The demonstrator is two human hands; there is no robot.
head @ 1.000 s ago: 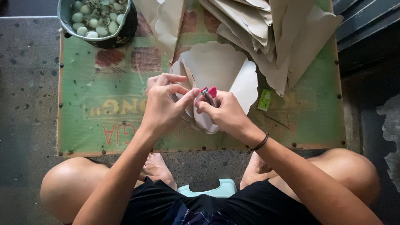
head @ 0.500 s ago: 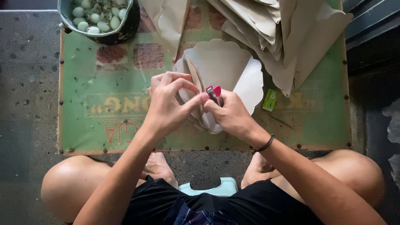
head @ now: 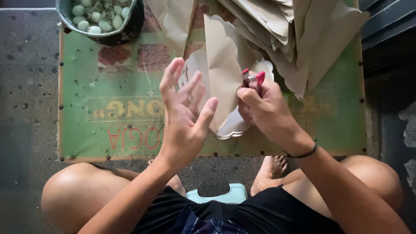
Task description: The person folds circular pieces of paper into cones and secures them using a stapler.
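Folded brown paper (head: 223,78) stands over the green desk (head: 108,86), pinched with a red stapler (head: 253,80) in the right hand (head: 266,110); left hand (head: 186,117) hovers open. Steadying the fold would likely keep edges aligned.

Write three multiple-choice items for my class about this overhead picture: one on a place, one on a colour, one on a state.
1. Where is the bucket of eggs?
A. far left corner of the low table
B. on the stool
C. beside the foot

2. What colour are the stapler handles?
A. blue
B. red
C. yellow

3. What is the left hand doing?
A. gripping the paper
B. resting flat on the table
C. raised open, fingers spread

Answers: A, it stands at the top left; B, red tips show above the right hand; C, it holds nothing beside the folded paper.
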